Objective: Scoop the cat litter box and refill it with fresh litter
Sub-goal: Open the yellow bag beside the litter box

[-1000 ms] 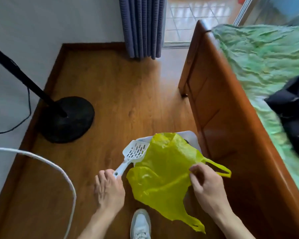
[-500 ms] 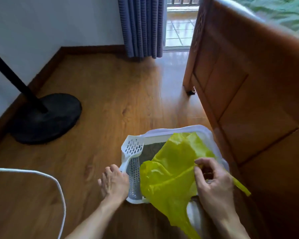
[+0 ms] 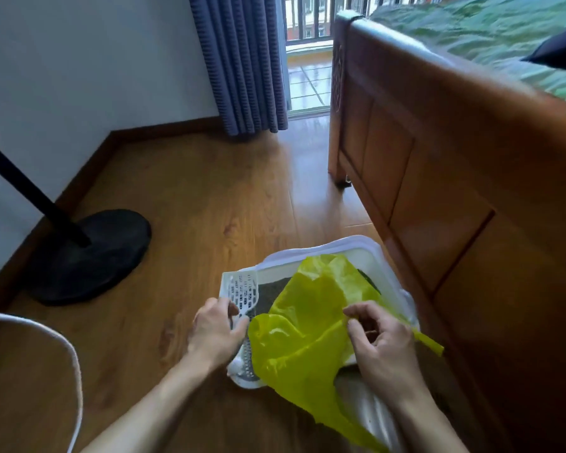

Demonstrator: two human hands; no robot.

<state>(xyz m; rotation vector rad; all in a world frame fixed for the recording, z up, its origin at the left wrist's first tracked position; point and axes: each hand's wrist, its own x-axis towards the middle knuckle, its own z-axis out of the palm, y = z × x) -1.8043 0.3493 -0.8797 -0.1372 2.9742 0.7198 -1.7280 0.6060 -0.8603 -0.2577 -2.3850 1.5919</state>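
From the head view, my left hand [image 3: 218, 328] grips the white scoop [image 3: 241, 294] at the litter box [image 3: 370, 248] rim on the floor, beside the bed. My right hand [image 3: 381, 338] pinches the yellow bag [image 3: 304, 325] (still unopened, I judge); it may slip and spill waste.

floor [image 3: 209, 197]: wood | on it: litter box [image 3: 386, 276], fan base [image 3: 92, 253]

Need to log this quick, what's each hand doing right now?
Left hand: grips the white litter scoop.
Right hand: pinches the yellow plastic bag.
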